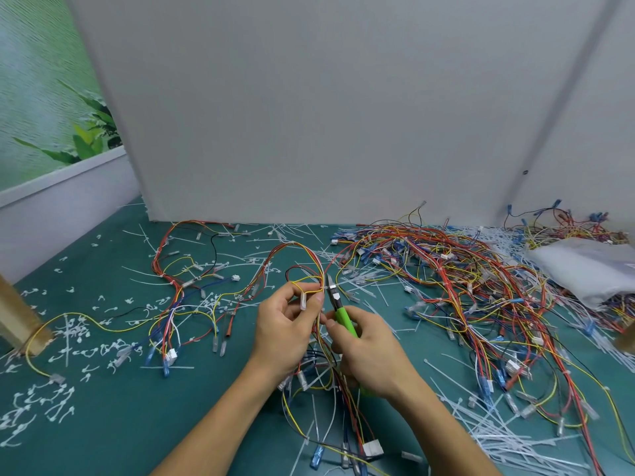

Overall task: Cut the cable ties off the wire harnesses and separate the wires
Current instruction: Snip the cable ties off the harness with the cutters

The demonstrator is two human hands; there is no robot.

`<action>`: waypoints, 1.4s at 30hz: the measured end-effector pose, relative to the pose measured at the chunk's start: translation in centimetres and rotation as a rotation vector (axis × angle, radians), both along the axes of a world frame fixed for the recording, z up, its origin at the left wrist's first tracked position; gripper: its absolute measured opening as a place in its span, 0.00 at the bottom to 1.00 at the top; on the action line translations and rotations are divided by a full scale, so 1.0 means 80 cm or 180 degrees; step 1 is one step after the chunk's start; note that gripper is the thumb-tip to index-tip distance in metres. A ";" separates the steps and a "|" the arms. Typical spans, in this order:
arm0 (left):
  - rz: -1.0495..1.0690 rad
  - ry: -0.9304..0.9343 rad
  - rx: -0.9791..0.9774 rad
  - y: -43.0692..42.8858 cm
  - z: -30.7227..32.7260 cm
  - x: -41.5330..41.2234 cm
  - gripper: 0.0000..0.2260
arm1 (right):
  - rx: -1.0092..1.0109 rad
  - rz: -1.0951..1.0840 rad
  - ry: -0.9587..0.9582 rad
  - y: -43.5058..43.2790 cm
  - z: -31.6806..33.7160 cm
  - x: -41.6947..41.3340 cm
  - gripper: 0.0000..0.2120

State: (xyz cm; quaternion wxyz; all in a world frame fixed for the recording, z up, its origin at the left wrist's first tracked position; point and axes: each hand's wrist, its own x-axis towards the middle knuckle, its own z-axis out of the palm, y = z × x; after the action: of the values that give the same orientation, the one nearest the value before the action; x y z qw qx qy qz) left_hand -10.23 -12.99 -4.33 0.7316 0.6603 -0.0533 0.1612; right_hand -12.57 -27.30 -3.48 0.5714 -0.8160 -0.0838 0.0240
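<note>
Across the left of the teal bench (103, 424) lie snipped white cable-tie scraps (72, 338), next to a loose bundle of red, yellow and blue wires (178, 293). At the centre, our left hand (285, 328) pinches the red, yellow and black wire harness (305, 278) between thumb and fingertips, right beside its small white cable tie (322, 287), and holds it up over the bench. Our right hand (371, 355) curls round the green-handled side cutters (340, 316), whose tips sit at that tie. We should slip one blade tip under the strap alone, clear of the insulation, keep the loop taut, then squeeze cleanly. The big tangled heap of coloured harnesses (464, 280) lies to the right.
</note>
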 end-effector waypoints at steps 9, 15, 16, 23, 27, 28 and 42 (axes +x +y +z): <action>0.0028 0.0050 0.0032 0.000 0.000 0.000 0.04 | 0.0069 0.0134 0.0105 0.000 0.000 0.001 0.05; -0.0016 0.0082 -0.0143 -0.002 0.004 -0.002 0.04 | -0.0054 0.0218 0.0046 -0.001 -0.004 0.003 0.02; -0.0034 0.0076 -0.0156 -0.002 0.004 -0.003 0.05 | -0.0066 0.0206 0.0044 -0.001 -0.005 0.003 0.03; -0.0059 0.0063 -0.0143 0.001 0.001 0.000 0.04 | 0.0109 0.0253 0.0210 0.001 -0.010 0.003 0.10; -0.0004 0.0056 -0.0119 0.000 0.000 0.000 0.06 | 0.0019 0.0261 0.0189 0.001 -0.006 0.003 0.09; 0.0001 0.0064 -0.0110 -0.001 0.000 -0.001 0.05 | -0.0034 0.0243 0.0153 0.000 -0.005 0.003 0.08; 0.0135 0.0019 0.0051 0.000 -0.003 0.001 0.12 | 0.0117 0.0263 0.0260 -0.002 -0.003 0.002 0.09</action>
State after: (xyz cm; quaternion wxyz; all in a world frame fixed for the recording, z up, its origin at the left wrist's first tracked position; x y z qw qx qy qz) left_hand -10.13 -12.97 -4.56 0.7228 0.6676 -0.0384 0.1742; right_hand -12.39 -27.43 -3.70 0.5878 -0.7995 -0.0944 0.0794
